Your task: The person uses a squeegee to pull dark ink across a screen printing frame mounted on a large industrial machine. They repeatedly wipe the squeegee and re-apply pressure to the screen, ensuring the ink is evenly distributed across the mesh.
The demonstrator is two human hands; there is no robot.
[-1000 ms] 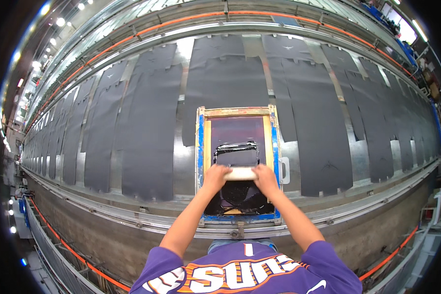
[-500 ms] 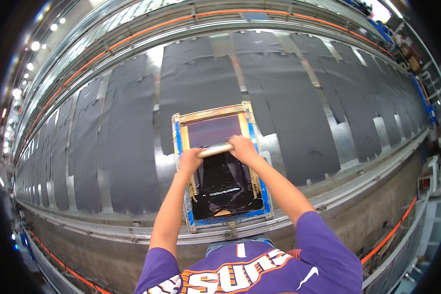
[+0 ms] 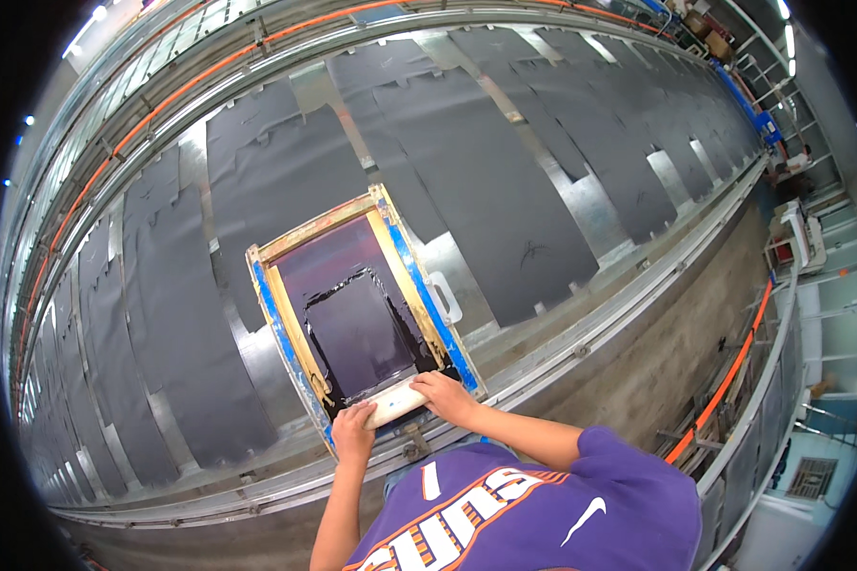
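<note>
A wooden screen-printing frame (image 3: 316, 231) edged with blue tape lies on the long table. Dark ink outlines a rectangle on its purple-black mesh (image 3: 357, 324). At the frame's near end, both my hands grip a pale squeegee (image 3: 391, 403). My left hand (image 3: 354, 426) is closed around its left end, and my right hand (image 3: 442, 396) around its right end. The blade's lower edge and the mesh beneath it are hidden by the handle and fingers.
Dark grey fabric panels (image 3: 533, 228) lie side by side along the metal table, with bare strips between them. A metal rail (image 3: 581, 350) runs along the near edge. Orange tubing (image 3: 733, 381) and a blue fixture (image 3: 767, 128) are at the right.
My hands have drawn the squeegee from the frame's middle to its near end, leaving the mesh behind it wiped. The view has turned, so the frame sits further left and tilted.
</note>
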